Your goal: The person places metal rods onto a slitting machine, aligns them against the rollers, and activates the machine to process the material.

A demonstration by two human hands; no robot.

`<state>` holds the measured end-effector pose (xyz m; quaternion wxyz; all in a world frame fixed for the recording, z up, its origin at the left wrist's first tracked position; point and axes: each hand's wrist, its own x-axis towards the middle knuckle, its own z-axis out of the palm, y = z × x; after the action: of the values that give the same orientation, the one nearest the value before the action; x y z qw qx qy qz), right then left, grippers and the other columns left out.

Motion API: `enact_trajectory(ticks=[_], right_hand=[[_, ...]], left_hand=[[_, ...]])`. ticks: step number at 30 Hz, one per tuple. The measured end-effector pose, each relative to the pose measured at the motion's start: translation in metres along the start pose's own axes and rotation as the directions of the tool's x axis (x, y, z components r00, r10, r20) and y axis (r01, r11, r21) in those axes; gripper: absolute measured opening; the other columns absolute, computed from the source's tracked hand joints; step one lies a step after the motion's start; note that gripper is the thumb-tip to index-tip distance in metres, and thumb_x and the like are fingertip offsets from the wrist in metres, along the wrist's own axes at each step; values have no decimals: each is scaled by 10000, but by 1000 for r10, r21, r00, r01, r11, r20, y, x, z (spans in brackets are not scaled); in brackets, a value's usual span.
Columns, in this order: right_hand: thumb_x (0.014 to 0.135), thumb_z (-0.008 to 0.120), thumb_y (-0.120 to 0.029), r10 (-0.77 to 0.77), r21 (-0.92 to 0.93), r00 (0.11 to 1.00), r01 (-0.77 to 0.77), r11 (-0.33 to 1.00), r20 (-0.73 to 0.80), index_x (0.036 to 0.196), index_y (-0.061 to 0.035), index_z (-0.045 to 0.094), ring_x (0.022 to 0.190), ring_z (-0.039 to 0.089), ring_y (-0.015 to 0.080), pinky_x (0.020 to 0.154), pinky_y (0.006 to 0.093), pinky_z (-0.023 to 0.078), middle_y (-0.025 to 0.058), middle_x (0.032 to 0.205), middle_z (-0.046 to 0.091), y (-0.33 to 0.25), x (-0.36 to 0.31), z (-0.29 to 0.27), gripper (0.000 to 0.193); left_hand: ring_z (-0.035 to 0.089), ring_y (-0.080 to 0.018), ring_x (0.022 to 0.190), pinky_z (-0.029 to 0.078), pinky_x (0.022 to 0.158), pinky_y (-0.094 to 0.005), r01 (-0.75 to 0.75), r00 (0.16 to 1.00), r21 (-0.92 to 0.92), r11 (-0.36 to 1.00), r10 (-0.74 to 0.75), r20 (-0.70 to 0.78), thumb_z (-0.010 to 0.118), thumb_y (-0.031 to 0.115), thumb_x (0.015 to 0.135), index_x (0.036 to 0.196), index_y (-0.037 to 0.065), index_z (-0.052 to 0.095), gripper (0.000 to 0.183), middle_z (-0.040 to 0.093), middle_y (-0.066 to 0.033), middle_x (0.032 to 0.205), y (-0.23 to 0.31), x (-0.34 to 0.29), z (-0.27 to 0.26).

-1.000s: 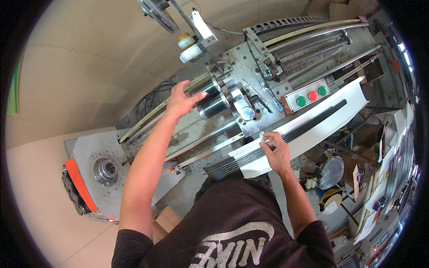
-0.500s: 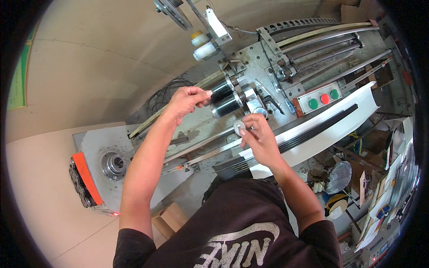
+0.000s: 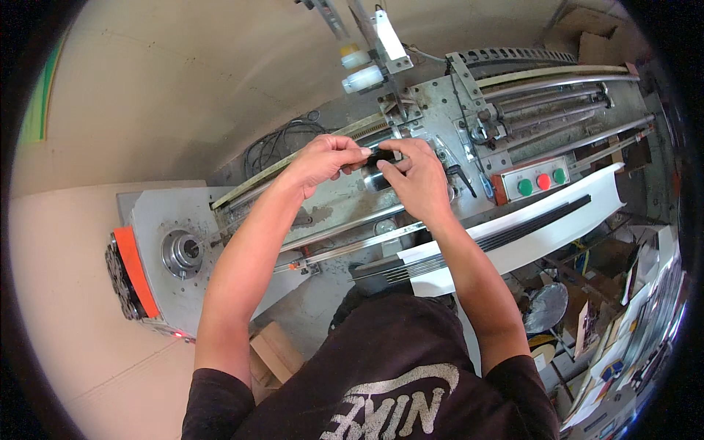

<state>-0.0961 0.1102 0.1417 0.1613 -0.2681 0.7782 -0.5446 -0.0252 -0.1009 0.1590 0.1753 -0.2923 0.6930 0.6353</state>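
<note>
My left hand [image 3: 330,163] is closed in a pinch beside the dark cylinders of the machine, its thumb and forefinger pressed together. Whatever it may hold is too small to make out. Just to its right, my right hand [image 3: 419,180] curls over the near cylinder [image 3: 375,180], thumb and forefinger bent toward the left fingertips. Its other fingers and anything in its palm are hidden. Behind both hands the far black cylinder [image 3: 379,155] shows only in part. The cylinders sit on the metal bed [image 3: 334,198] of a long machine.
A control box [image 3: 533,182] with green and red buttons stands at the right. In front, a white curved trough [image 3: 594,192] carries several thin dark rods [image 3: 528,227]. A round chuck [image 3: 181,253] is at the left end. White-capped fittings [image 3: 363,79] hang above the bed.
My right hand has moved up and left to the cylinders, close to my left hand. The pale disc between its fingers is now out of sight. The view has shifted slightly.
</note>
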Motion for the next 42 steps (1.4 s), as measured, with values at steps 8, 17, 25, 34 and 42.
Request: enact_trajectory(ticks=[8, 17, 25, 34, 42], right_hand=[[922, 801, -132, -122, -43, 992, 120, 992, -36, 1084, -87, 775, 772, 704, 219, 706, 322, 574, 108, 1096, 688, 16, 10, 12, 170], [945, 764, -78, -100, -31, 992, 98, 995, -80, 1078, -58, 762, 781, 705, 197, 699, 312, 566, 105, 1095, 674, 17, 2, 13, 134], [970, 726, -51, -74, 19, 995, 75, 997, -68, 1153, -63, 762, 746, 687, 162, 692, 289, 544, 117, 1123, 687, 24, -10, 10, 187], [947, 791, -155, 78, 97, 996, -73, 993, -47, 1122, -35, 771, 742, 683, 135, 703, 290, 537, 107, 1123, 694, 9, -8, 11, 213], [956, 763, -126, 115, 72, 992, -111, 991, -58, 1046, -36, 772, 673, 678, 148, 644, 305, 509, 113, 1083, 684, 17, -2, 23, 128]], left_hand=[[547, -57, 747, 365, 636, -253, -55, 998, -13, 998, 56, 33, 782, 357, 953, 830, 161, 718, 240, 634, 69, 775, -1, 0, 1], [541, -63, 748, 370, 648, -262, -74, 997, -33, 997, 75, 21, 793, 358, 939, 857, 147, 738, 233, 662, 57, 794, 0, 0, 0], [537, -62, 745, 361, 646, -259, -64, 998, -49, 997, 65, 12, 794, 349, 937, 869, 145, 749, 219, 667, 58, 802, 1, -2, 3], [527, -52, 732, 357, 632, -252, -53, 998, -43, 998, 54, 32, 796, 351, 942, 853, 157, 741, 220, 648, 67, 784, -5, 2, 2], [529, -51, 745, 369, 642, -251, -79, 996, -27, 997, 80, 32, 798, 369, 945, 864, 151, 744, 239, 642, 66, 793, -3, -1, 3]])
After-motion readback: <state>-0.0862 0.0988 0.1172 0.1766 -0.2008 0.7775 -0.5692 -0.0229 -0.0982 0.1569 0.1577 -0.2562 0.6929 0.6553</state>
